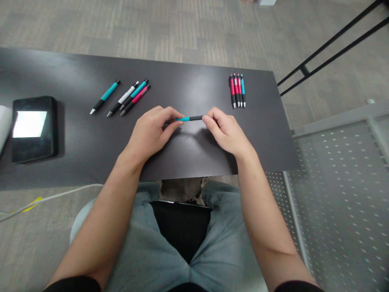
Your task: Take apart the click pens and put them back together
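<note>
A teal pen (184, 119) with a black grip lies level between my hands, above the dark table (188, 162). My left hand (156, 129) pinches its left end between thumb and fingers. At the other end, my right hand (223, 127) is closed on the black grip, and its fingers hide the tip. Left of my hands, several loose pens lie slanted: a teal pen (105, 96) apart from the others, a white pen (123, 99), another teal pen (134, 94) and a red pen (135, 99). To the right, red pens (235, 90) and a teal pen (243, 90) lie side by side, tips toward me.
A black device with a bright screen (35, 129) stands at the table's left. Beyond the right edge are a black metal frame (304, 71) and a perforated grey panel (340, 194). A white cable (60, 195) runs below the front edge at left.
</note>
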The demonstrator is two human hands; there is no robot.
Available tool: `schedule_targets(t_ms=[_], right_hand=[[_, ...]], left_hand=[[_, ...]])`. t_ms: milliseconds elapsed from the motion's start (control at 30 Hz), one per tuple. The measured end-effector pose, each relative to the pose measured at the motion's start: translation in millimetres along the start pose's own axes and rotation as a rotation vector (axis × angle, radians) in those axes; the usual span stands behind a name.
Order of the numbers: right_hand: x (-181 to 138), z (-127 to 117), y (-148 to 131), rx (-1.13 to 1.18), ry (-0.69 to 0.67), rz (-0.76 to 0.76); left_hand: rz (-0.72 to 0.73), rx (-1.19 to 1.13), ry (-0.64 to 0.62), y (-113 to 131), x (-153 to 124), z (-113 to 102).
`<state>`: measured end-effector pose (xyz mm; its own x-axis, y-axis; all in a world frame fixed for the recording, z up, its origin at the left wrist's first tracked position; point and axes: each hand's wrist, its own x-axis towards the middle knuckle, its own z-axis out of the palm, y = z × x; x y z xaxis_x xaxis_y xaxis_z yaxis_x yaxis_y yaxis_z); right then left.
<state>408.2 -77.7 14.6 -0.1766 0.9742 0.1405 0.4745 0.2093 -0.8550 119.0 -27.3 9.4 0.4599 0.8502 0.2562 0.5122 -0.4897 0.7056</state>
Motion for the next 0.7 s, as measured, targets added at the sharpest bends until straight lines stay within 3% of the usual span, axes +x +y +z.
schedule_targets(t_ms=[167,467,700], right_hand=[[-0.7,3.3,-0.1,0.015,-0.043,0.023],[-0.5,-2.2,-3.0,0.058,-0.029,-0.007],[-1.1,3.5,7.9,0.037,-0.008,0.026]], left_hand=[[-0.011,-0.001,0.004,-1.4,0.2,-1.9],[0.034,-0.125,-0.101,3.1,0.6,-1.5],[0.028,-0.065,-0.007,8.2,2.4,-2.7]])
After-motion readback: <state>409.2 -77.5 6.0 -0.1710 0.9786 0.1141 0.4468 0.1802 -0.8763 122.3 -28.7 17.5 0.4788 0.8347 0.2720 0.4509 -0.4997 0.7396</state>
